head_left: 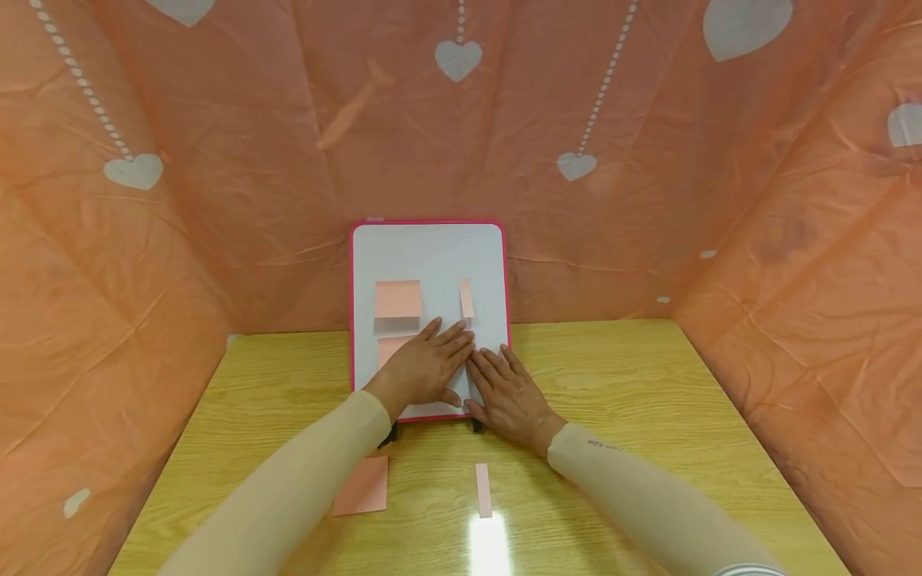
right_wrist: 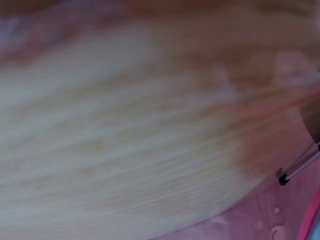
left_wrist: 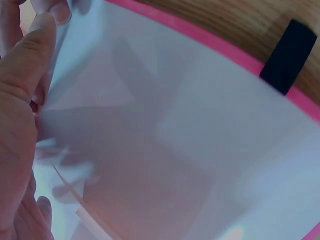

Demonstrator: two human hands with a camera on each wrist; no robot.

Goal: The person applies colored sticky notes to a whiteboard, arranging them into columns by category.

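A small whiteboard with a pink frame stands on the table. My left hand lies over its lower middle, fingers extended up and to the right. Beside it my right hand rests at the board's lower right edge, fingers straight, its fingertips close to the left hand's. Whatever lies beneath the hands is hidden. On the board are a square pink sticky note, a second square note partly covered by my left hand, and a narrow pink strip just above the left fingertips. The right wrist view shows mostly blurred sleeve.
On the wooden table, in front of the board, lie a square pink note and a narrow pink strip. Black feet support the board. Orange cloth with white hearts hangs behind and at both sides.
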